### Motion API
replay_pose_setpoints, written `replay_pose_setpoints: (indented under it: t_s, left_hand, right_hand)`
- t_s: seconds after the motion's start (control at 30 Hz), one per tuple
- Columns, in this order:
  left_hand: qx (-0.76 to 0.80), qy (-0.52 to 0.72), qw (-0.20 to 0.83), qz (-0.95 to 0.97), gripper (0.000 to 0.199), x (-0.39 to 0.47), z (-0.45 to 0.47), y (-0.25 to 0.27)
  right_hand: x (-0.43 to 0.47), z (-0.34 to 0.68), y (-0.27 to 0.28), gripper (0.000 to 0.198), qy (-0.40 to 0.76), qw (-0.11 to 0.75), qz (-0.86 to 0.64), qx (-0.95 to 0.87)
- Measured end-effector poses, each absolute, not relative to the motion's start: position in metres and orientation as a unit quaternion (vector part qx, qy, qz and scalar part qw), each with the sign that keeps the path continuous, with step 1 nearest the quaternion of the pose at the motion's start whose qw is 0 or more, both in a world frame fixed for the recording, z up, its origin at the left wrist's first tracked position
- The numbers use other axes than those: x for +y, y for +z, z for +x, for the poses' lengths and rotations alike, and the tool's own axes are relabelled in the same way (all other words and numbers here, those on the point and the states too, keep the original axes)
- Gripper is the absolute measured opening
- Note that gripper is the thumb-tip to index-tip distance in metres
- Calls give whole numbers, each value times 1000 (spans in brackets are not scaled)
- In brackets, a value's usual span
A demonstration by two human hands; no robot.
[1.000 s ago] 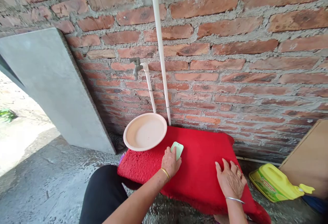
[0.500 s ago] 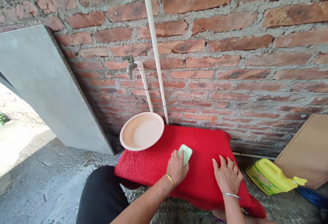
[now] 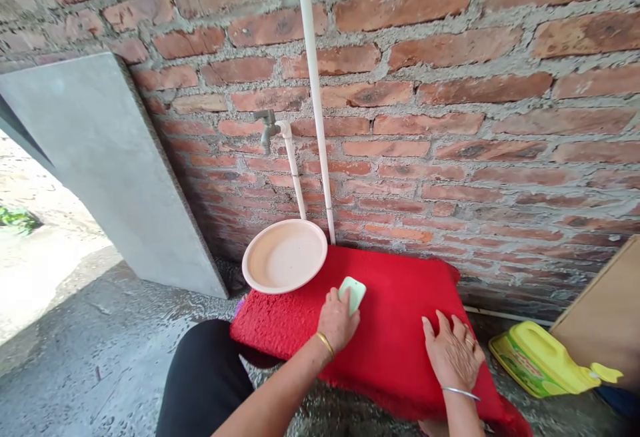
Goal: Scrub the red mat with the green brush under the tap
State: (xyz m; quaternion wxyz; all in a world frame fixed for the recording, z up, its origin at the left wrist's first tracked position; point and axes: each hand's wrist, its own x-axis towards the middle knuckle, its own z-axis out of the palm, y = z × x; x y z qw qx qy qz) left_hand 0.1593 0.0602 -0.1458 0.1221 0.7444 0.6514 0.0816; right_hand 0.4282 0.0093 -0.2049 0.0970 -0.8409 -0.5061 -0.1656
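My left hand [image 3: 338, 320], with a gold bangle at the wrist, is closed on a pale green scrub brush [image 3: 356, 295] with rounded corners. The brush lies flat against a red cloth [image 3: 395, 303], and its underside is hidden. To the right, my right hand [image 3: 454, 351], wearing a ring and a silver bangle, rests open on the cloth with fingers spread. The cloth covers a low support and hangs over its front edge. Its left part looks rough, its right part smoother. A pale pink basin [image 3: 285, 285] sits at the cloth's back left corner.
Behind the cloth stands a brick wall [image 3: 430, 170] with a tap [image 3: 269, 131] and a white pipe [image 3: 315, 77]. A grey slab [image 3: 135, 170] leans at left. A yellow jug [image 3: 545, 357] and a brown board [image 3: 600, 310] stand at right. The concrete floor [image 3: 120, 357] looks wet.
My left hand and the brush have slid left across the cloth, closer to the basin. My right hand keeps its place on the cloth. The view has turned slightly left.
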Motion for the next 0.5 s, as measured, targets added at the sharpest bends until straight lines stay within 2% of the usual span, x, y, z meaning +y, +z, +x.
replay_pose_setpoints:
  t_s: [0.17,0.4,0.5]
  left_hand:
    - [705,65,81,702,58,87,129,-134]
    - [555,31,196,808,81,18,220,-169]
    - [573,48,191,796,74,39,214,-150]
  right_hand:
    - [10,427,-205,52,-161,95,-843,-505]
    - [8,428,-204,50,-165,102,-839,-508]
    - [8,427,-203,48,-162,102,-840,-508]
